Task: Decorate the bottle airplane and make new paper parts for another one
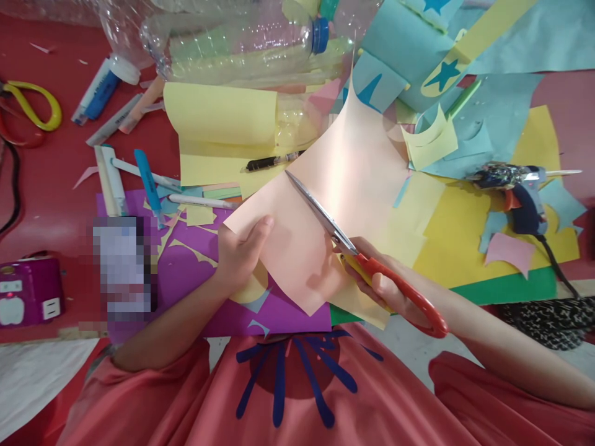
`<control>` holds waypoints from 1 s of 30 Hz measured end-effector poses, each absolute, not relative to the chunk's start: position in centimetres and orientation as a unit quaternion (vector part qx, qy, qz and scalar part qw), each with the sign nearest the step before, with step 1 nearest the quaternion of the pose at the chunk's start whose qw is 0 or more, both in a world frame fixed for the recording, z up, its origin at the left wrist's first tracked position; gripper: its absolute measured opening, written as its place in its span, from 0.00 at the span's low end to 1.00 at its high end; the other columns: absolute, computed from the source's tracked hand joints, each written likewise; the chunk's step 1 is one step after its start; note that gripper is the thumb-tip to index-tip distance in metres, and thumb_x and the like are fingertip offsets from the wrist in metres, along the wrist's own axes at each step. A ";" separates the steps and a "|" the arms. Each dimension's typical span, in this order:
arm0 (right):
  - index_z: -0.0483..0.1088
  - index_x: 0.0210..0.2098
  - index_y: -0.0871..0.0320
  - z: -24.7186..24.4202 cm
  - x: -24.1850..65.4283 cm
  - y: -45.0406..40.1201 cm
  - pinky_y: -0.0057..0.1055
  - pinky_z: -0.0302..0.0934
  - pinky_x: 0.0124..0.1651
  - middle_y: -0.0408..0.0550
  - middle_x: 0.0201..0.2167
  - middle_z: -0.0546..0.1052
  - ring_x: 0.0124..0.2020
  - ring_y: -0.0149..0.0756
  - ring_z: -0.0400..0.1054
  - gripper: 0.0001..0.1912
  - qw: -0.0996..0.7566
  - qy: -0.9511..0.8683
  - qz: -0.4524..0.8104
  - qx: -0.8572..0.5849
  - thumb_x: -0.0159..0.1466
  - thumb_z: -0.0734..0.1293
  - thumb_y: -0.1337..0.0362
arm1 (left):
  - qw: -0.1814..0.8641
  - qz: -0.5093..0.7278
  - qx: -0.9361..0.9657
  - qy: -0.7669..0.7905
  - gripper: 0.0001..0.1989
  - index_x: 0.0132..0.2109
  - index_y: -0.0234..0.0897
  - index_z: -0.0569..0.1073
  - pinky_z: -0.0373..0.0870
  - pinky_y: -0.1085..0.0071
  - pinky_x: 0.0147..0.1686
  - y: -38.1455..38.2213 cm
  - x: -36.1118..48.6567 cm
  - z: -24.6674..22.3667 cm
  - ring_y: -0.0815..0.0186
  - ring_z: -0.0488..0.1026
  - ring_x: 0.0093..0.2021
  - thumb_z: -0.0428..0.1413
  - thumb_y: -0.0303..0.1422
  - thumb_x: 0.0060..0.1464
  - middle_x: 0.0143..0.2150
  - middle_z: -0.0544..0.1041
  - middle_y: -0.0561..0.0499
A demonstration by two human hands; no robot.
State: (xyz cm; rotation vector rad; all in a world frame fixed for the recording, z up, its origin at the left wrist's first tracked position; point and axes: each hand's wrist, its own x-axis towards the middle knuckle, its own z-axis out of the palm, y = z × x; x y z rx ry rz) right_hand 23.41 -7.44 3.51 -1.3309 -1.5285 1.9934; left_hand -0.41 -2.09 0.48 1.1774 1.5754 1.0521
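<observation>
A sheet of peach paper (297,241) is raised over the table, its far corner curling upward. My left hand (242,251) pinches its left edge, thumb on top and the fingers hidden underneath. In my right hand (379,279) is a pair of scissors (341,238) with red and yellow handles. The blades lie across the sheet, pointing to the upper left, with one blade visible on top; whether the other is beneath the paper I cannot tell. Just beyond the sheet's left edge lies a black pen (267,163).
Plastic bottles (232,37) lie along the back. At right sits a glue gun (520,192) with its cord, on yellow paper (465,229). Markers (147,179) and a phone-like blurred object (123,266) are on the left, near a purple box (32,291). Another pair of scissors (37,105) lies far left.
</observation>
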 end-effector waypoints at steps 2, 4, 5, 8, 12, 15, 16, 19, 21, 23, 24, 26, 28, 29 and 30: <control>0.58 0.47 0.55 3.3 23.3 -7.3 0.25 0.45 0.22 0.38 0.27 0.59 0.23 0.25 0.51 0.36 0.152 -0.525 0.695 -0.468 0.60 0.54 0.29 | 0.445 0.430 0.471 0.629 0.09 0.31 0.39 0.79 0.77 0.69 0.32 -2.0 -0.4 0.5 0.61 0.79 0.32 0.62 0.40 0.47 0.29 0.81 0.52; 0.58 0.50 0.55 3.0 23.2 -7.3 0.25 0.45 0.22 0.39 0.27 0.60 0.24 0.26 0.52 0.38 0.162 -0.519 0.696 -0.469 0.59 0.54 0.29 | 0.449 0.430 0.470 0.627 0.09 0.31 0.40 0.79 0.78 0.68 0.32 -1.9 -0.4 0.5 0.60 0.79 0.33 0.62 0.41 0.47 0.30 0.81 0.51; 0.59 0.51 0.56 2.8 23.1 -7.2 0.25 0.45 0.23 0.40 0.28 0.61 0.25 0.27 0.53 0.39 0.169 -0.517 0.696 -0.469 0.59 0.55 0.29 | 0.450 0.429 0.470 0.627 0.09 0.31 0.40 0.78 0.78 0.68 0.32 -1.9 -0.4 0.4 0.59 0.79 0.33 0.62 0.41 0.47 0.30 0.81 0.51; 0.60 0.50 0.56 2.5 23.0 -7.2 0.26 0.47 0.25 0.41 0.29 0.62 0.27 0.29 0.56 0.38 0.180 -0.511 0.692 -0.476 0.58 0.57 0.29 | 0.451 0.425 0.465 0.632 0.10 0.31 0.40 0.77 0.78 0.66 0.33 -1.9 -0.4 0.4 0.58 0.79 0.34 0.62 0.41 0.46 0.30 0.80 0.51; 0.61 0.48 0.55 2.3 23.0 -7.3 0.27 0.50 0.28 0.41 0.29 0.62 0.29 0.30 0.57 0.38 0.183 -0.507 0.690 -0.483 0.57 0.58 0.29 | 0.449 0.426 0.459 0.637 0.10 0.30 0.39 0.77 0.78 0.67 0.33 -1.8 -0.3 0.4 0.59 0.79 0.33 0.63 0.42 0.45 0.29 0.80 0.51; 0.61 0.48 0.55 2.4 23.1 -7.3 0.26 0.47 0.26 0.39 0.27 0.60 0.27 0.29 0.55 0.38 0.180 -0.504 0.693 -0.482 0.57 0.57 0.28 | 0.450 0.424 0.461 0.636 0.11 0.32 0.38 0.79 0.78 0.66 0.35 -1.8 -0.4 0.3 0.59 0.79 0.35 0.62 0.41 0.47 0.31 0.81 0.49; 0.60 0.48 0.55 2.4 23.1 -7.3 0.26 0.47 0.26 0.39 0.27 0.60 0.26 0.28 0.54 0.38 0.177 -0.503 0.694 -0.484 0.56 0.57 0.28 | 0.452 0.424 0.462 0.635 0.11 0.32 0.38 0.79 0.79 0.66 0.36 -1.9 -0.5 0.3 0.58 0.80 0.36 0.62 0.41 0.47 0.32 0.81 0.49; 0.60 0.48 0.55 2.5 23.0 -7.3 0.26 0.46 0.25 0.38 0.26 0.58 0.25 0.28 0.52 0.39 0.173 -0.504 0.692 -0.487 0.56 0.57 0.28 | 0.463 0.424 0.459 0.629 0.11 0.34 0.38 0.80 0.79 0.66 0.38 -1.9 -0.6 0.1 0.57 0.80 0.38 0.63 0.41 0.47 0.34 0.82 0.48; 0.60 0.48 0.55 2.6 23.0 -7.3 0.26 0.45 0.24 0.37 0.25 0.56 0.24 0.27 0.50 0.39 0.172 -0.505 0.691 -0.487 0.56 0.57 0.28 | 0.470 0.424 0.453 0.628 0.11 0.35 0.39 0.80 0.79 0.66 0.38 -1.9 -0.7 0.1 0.57 0.80 0.39 0.63 0.41 0.47 0.35 0.82 0.49; 0.60 0.47 0.55 2.6 22.9 -7.2 0.26 0.45 0.24 0.37 0.25 0.56 0.24 0.27 0.50 0.38 0.175 -0.506 0.689 -0.488 0.57 0.57 0.28 | 0.471 0.426 0.449 0.629 0.11 0.35 0.40 0.80 0.79 0.66 0.38 -1.8 -0.6 0.1 0.57 0.80 0.39 0.63 0.41 0.47 0.35 0.82 0.49; 0.60 0.47 0.55 2.6 22.9 -7.2 0.26 0.45 0.24 0.37 0.25 0.56 0.23 0.27 0.50 0.38 0.176 -0.507 0.688 -0.488 0.57 0.56 0.28 | 0.471 0.426 0.448 0.630 0.11 0.34 0.40 0.80 0.79 0.66 0.38 -1.8 -0.6 0.2 0.57 0.80 0.39 0.64 0.41 0.47 0.35 0.82 0.49; 0.60 0.48 0.55 2.5 22.9 -7.2 0.26 0.46 0.23 0.37 0.25 0.57 0.23 0.27 0.50 0.38 0.176 -0.510 0.688 -0.486 0.57 0.56 0.28 | 0.468 0.427 0.444 0.634 0.11 0.35 0.40 0.80 0.79 0.66 0.38 -1.7 -0.5 0.3 0.57 0.80 0.39 0.64 0.41 0.46 0.35 0.82 0.49; 0.60 0.48 0.55 2.4 23.0 -7.2 0.26 0.46 0.23 0.38 0.26 0.58 0.22 0.26 0.50 0.39 0.177 -0.515 0.686 -0.483 0.57 0.55 0.28 | 0.465 0.429 0.440 0.638 0.11 0.35 0.39 0.80 0.79 0.66 0.37 -1.6 -0.5 0.3 0.57 0.80 0.38 0.64 0.41 0.46 0.35 0.82 0.49; 0.60 0.49 0.55 2.4 23.0 -7.3 0.26 0.46 0.22 0.38 0.26 0.58 0.22 0.26 0.50 0.39 0.178 -0.519 0.683 -0.482 0.57 0.55 0.28 | 0.465 0.429 0.440 0.638 0.12 0.35 0.39 0.80 0.79 0.66 0.36 -1.6 -0.5 0.3 0.57 0.80 0.38 0.64 0.41 0.45 0.35 0.82 0.48; 0.60 0.48 0.55 2.3 23.1 -7.3 0.25 0.46 0.22 0.37 0.25 0.58 0.22 0.26 0.50 0.39 0.180 -0.522 0.681 -0.481 0.57 0.54 0.28 | 0.467 0.430 0.440 0.635 0.12 0.35 0.39 0.80 0.79 0.66 0.36 -1.6 -0.5 0.3 0.56 0.80 0.38 0.64 0.41 0.46 0.35 0.83 0.48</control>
